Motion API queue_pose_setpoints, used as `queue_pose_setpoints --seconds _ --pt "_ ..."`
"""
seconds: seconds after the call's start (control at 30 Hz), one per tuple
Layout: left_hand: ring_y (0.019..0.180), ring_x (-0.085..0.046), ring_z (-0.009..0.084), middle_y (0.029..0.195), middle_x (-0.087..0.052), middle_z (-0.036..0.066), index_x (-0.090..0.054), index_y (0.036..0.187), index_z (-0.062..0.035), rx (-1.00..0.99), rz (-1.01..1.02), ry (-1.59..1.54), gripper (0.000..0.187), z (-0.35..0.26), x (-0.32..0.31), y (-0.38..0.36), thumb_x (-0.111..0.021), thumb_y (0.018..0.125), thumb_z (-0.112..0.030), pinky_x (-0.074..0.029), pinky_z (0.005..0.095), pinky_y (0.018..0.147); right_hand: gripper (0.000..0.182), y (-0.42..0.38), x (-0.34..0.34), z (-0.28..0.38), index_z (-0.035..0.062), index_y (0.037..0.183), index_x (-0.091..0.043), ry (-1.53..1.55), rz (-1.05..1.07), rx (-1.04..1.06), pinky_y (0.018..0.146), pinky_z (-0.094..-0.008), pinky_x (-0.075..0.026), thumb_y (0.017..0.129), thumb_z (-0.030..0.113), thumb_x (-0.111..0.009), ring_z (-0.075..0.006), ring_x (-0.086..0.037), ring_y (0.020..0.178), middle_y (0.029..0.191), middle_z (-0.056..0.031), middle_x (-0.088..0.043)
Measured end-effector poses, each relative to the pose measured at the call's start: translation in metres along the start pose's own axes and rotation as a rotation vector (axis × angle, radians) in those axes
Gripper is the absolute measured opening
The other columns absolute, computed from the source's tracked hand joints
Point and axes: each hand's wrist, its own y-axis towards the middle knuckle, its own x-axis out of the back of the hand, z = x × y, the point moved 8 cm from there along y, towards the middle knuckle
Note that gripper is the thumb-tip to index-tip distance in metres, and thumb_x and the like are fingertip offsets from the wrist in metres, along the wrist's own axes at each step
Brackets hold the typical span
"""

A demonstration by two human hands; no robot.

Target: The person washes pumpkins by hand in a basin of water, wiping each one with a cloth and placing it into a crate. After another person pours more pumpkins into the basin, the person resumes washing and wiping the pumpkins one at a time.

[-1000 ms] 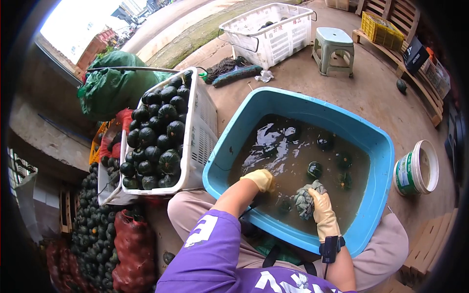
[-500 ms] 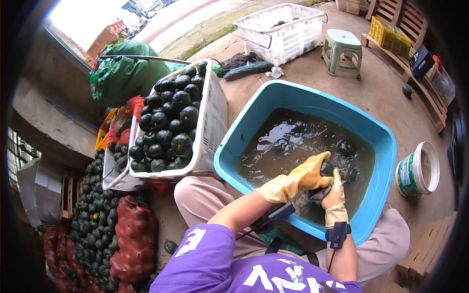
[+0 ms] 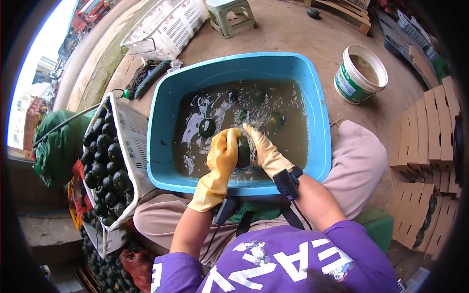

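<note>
Observed near centre of frame: left grip (image 3: 222,154), in a yellow rubber glove, closed around the left side of 1 dark green squash (image 3: 243,153). Observed just right of it: right grip (image 3: 264,148), likewise gloved, closed on the opposite side of the same squash, with a greyish strip, apparently cloth (image 3: 252,148), pressed between glove and rind. Held squash found over the near half of a blue tub (image 3: 234,56), partly covered by both gloves; unable to tell whether touching the murky water (image 3: 288,139). Noted in that water: 1 loose squash (image 3: 206,128) to the upper left of the left grip, 1 more squash (image 3: 277,118) to the upper right of the right grip, plus further dim rounded shapes towards the far wall. Recorded on the right wrist: a black strapped device (image 3: 286,184). Recorded at left of frame, just beside the tub: a white crate (image 3: 132,134), heaped with dark squashes (image 3: 110,163). Seen at lower left: a larger pile of squashes (image 3: 110,273) and a red net bag (image 3: 137,268). Seen at upper left: a green sack (image 3: 61,141) and a 2nd white crate (image 3: 171,30). Listed at top centre: a pale green stool (image 3: 232,18). Listed at upper right, standing on the floor: a white bucket (image 3: 348,84) with a green label. Logged at right edge: stacked brown cartons (image 3: 430,132).
</note>
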Motion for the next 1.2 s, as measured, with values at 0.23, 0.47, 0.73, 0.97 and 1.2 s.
queue_pose_setpoints --seconds 0.23,0.47,0.73,0.97,1.2 --pt "0.130 -0.053 0.0427 0.143 -0.050 0.029 -0.039 0.150 0.0000 -0.083 0.254 0.261 0.092 -0.064 -0.006 -0.027 -0.082 0.080 -0.041 -0.046 0.0430 0.108 0.042 -0.016 -0.010 0.025 0.0085 0.110 -0.067 0.036 -0.109 0.114 0.082 -0.0377 -0.058 0.099 0.049 -0.060 -0.0205 -0.069 0.086 0.101 -0.0070 -0.071" --pt "0.116 -0.061 0.0455 0.129 -0.060 0.027 -0.040 0.148 0.0016 -0.213 0.146 0.126 0.068 -0.017 0.010 -0.021 -0.063 0.084 0.011 -0.053 0.0441 0.096 0.039 -0.026 -0.014 0.042 0.0091 0.091 -0.068 -0.173 -0.245 0.624 0.064 -0.0333 -0.055 0.101 0.046 -0.059 -0.0175 -0.067 0.067 0.081 -0.0060 -0.069" --pt "0.103 -0.066 0.0406 0.131 -0.056 0.025 -0.046 0.145 -0.0012 -0.712 0.092 0.253 0.057 -0.054 0.017 -0.025 -0.058 0.090 0.008 -0.056 0.0405 0.087 0.046 -0.016 -0.008 0.062 -0.0004 0.101 -0.069 -0.981 -0.376 0.759 0.074 -0.0413 -0.053 0.102 0.044 -0.057 -0.0367 -0.070 0.085 0.091 -0.0189 -0.073" --pt "0.135 -0.049 0.0448 0.124 -0.061 0.032 -0.040 0.148 0.0064 -0.557 -0.053 0.321 0.081 -0.031 0.009 -0.024 -0.077 0.075 0.008 -0.045 0.0484 0.109 0.047 -0.012 -0.017 0.028 -0.0013 0.104 -0.070 -0.776 -0.269 0.751 0.081 -0.0426 -0.051 0.101 0.044 -0.060 -0.0374 -0.068 0.090 0.094 -0.0200 -0.074" --pt "0.108 -0.067 0.0343 0.140 -0.046 0.022 -0.058 0.140 -0.0201 -0.219 0.661 0.050 0.050 -0.021 0.010 0.001 -0.059 0.094 -0.001 -0.062 0.0342 0.079 0.032 -0.025 -0.018 0.064 -0.0005 0.098 -0.069 -1.094 -0.434 0.573 0.073 -0.0364 -0.051 0.103 0.030 -0.061 -0.0242 -0.068 0.076 0.085 -0.0119 -0.073"
